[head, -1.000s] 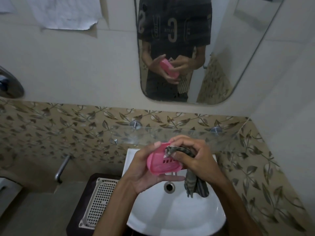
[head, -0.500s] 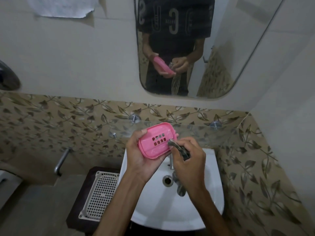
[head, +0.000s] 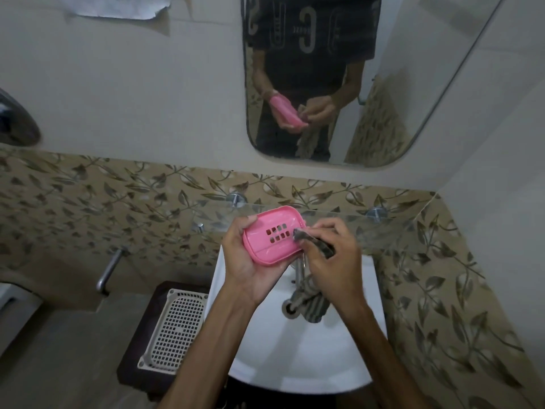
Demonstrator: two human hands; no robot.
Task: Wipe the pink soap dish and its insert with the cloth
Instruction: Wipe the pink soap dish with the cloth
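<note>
Two hands are working above the white basin (head: 298,358), probably so drips are falling in; only the cloth's tail is hanging into it. The left hand (head: 247,261) is cradling the pink soap dish (head: 272,239), slotted face tilted up, seemingly for reach. The right hand (head: 333,261) is pinching the striped cloth (head: 312,243), its tip touching the dish's right edge.

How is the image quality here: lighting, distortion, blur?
Head view: dim, flat indoor light; wide-angle bending curves the mirror and wall edges; soap dish and cloth are fairly sharp, held by the left hand and right hand.
</note>
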